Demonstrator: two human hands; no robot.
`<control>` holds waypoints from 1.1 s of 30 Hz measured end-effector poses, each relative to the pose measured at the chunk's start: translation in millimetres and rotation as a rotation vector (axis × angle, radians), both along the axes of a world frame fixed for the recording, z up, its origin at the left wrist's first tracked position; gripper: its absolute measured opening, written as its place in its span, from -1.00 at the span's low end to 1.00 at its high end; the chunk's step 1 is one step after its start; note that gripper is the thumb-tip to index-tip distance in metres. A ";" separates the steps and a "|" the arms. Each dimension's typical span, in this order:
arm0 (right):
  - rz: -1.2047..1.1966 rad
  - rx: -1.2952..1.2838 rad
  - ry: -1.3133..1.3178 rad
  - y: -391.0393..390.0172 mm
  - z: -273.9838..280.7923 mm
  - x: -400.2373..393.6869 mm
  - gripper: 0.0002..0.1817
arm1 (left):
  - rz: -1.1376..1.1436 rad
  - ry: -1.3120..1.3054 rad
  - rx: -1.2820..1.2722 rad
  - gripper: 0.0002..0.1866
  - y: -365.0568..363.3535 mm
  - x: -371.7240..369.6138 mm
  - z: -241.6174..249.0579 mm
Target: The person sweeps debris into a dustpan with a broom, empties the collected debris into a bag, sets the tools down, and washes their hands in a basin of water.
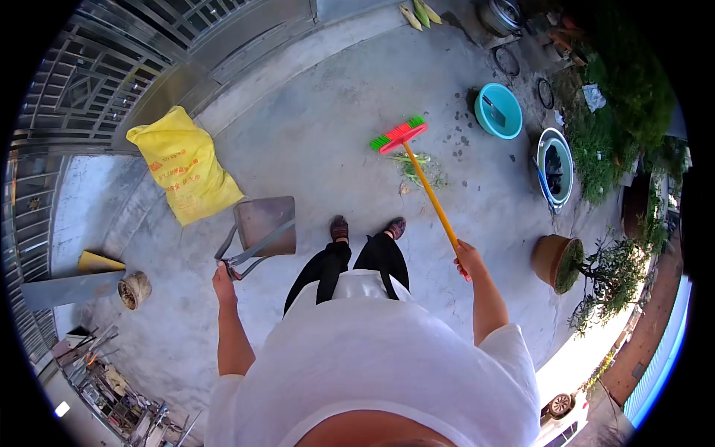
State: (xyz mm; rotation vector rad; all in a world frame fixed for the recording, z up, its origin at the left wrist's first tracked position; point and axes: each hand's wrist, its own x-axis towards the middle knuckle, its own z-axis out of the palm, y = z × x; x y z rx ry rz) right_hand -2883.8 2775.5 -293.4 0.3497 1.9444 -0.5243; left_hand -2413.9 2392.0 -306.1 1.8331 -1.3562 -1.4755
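My right hand point(469, 261) is wrapped round the yellow handle of a broom point(428, 182). The broom's red head with red and green bristles lies over the concrete ahead of my feet, just beyond a small heap of green and white plant scraps point(423, 170). On the other side, my left hand point(224, 281) grips the dark metal handle of a dustpan point(277, 223). Its brown-grey pan hangs out to the left of my feet, close to the corner of a yellow woven sack point(186, 167).
A turquoise basin point(509, 128) and a second tub point(570, 175) stand on the right, with a potted plant point(551, 261) nearer me. Corn cobs point(421, 13) lie by the far step. Metal gates point(97, 82) line the left. A pile of scrap point(126, 402) sits at lower left.
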 end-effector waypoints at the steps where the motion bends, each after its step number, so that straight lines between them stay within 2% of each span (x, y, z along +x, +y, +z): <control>1: -0.007 0.008 -0.013 9.2 9.7 17.8 -0.58 | -0.014 0.000 0.003 -0.54 -1.3 1.3 -4.6; 5: 0.014 -0.049 -0.002 29.2 58.8 89.3 -0.56 | 0.024 -0.015 0.073 -0.54 -2.4 4.2 -14.2; 7: -0.025 -0.061 -0.020 20.9 69.9 114.2 -0.56 | 0.016 -0.006 0.099 -0.55 -6.7 3.3 -17.3; 9: 0.051 -0.109 -0.055 5.5 73.9 130.9 -0.56 | 0.017 0.021 0.141 -0.55 -9.3 -0.7 -17.5; 12: 0.200 -0.124 -0.078 -25.6 37.3 126.7 -0.57 | -0.037 0.031 0.145 -0.54 -15.9 -6.3 -24.6; 15: 0.325 -0.148 -0.043 -51.3 -4.2 108.3 -0.59 | -0.108 -0.052 0.153 -0.55 -18.6 -22.4 -5.7; 16: 0.315 -0.149 -0.042 -49.7 -13.8 102.9 -0.59 | -0.117 -0.053 0.152 -0.55 -19.0 -22.1 -5.2; 18: 0.468 -0.092 0.025 -37.8 -26.9 89.7 -0.59 | -0.074 -0.009 0.169 -0.56 -21.7 -18.2 -3.3; 21: 0.365 0.027 0.011 12.2 -21.0 78.1 -0.61 | -0.076 0.033 0.159 -0.57 -18.3 -14.0 3.1; 24: 0.291 0.130 0.021 50.5 11.7 77.2 -0.61 | -0.076 0.066 0.122 -0.58 -14.6 -3.2 -6.0; 29: 0.172 0.084 0.028 44.1 78.7 99.4 -0.58 | -0.109 0.070 0.091 -0.58 -9.4 -6.2 -13.0; 31: 0.161 0.069 0.025 29.3 80.4 104.2 -0.58 | -0.133 0.080 0.065 -0.57 -9.0 -6.4 -13.4; 33: 0.076 -0.085 -0.010 6.8 65.7 104.0 -0.56 | -0.099 0.033 0.084 -0.57 -11.7 -6.3 -15.6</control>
